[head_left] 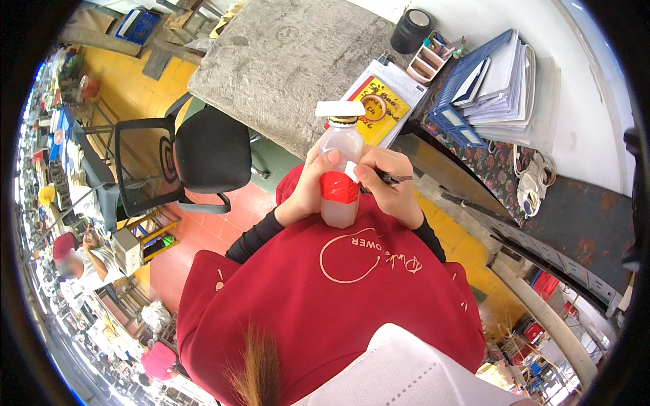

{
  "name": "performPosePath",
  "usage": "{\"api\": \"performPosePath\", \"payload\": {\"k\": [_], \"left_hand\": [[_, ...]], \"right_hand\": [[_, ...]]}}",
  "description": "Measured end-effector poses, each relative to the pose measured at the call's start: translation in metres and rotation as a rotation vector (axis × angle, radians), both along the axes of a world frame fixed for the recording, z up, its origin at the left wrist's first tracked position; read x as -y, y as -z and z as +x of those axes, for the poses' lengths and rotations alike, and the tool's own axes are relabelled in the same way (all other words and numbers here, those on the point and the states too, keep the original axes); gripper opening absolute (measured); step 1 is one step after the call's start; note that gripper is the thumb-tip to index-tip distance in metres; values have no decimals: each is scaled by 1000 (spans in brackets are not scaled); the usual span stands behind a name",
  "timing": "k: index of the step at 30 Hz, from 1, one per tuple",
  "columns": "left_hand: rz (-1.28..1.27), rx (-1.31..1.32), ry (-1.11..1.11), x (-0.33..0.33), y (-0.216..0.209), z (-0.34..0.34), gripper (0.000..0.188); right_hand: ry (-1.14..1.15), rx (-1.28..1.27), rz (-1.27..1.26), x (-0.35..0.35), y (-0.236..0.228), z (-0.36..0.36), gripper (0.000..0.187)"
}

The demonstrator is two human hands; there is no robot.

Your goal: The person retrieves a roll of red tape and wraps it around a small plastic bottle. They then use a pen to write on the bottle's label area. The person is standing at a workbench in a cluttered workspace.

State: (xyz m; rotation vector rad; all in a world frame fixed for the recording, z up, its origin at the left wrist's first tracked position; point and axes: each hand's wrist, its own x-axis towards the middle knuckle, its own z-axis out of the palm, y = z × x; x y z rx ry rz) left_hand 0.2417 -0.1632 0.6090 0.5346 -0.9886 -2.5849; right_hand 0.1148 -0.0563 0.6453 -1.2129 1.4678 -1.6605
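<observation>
I hold a clear bottle (337, 211) upright against my chest, with a bright red label (340, 187) round its middle and cloudy pale contents. My left hand (303, 187) is wrapped round its left side, thumb on the front. Closed at the bottle's right side, my right hand (391, 181) has a slim black pen-like object (394, 178) sticking out between its fingers. By the right thumb, a small white piece (351, 170) lies against the bottle; I cannot tell if it is stuck there. A white strip (340, 109) crosses above the dark cap (343, 122).
Ahead stands a grey-covered table (284, 68) with papers, a yellow sheet (382, 108), a tape roll (374, 107), a black canister (412, 31) and a pen holder (429, 59). A blue file rack (460, 101) is right; a black chair (211, 150) left. People sit at far left.
</observation>
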Motion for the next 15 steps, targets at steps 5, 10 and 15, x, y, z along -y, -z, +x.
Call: {"api": "performPosePath", "payload": {"k": [5,10,15], "left_hand": [[89,-42,81,2,5,5,56],[87,-25,82,0,10,7,59],[127,36,73,-2,15,7,62]], "right_hand": [[-76,106,-70,-2,9,-4,16],[-128,169,-137,-5,13,-7,19],[-155,268,-215,-5,28,-9,24]]}}
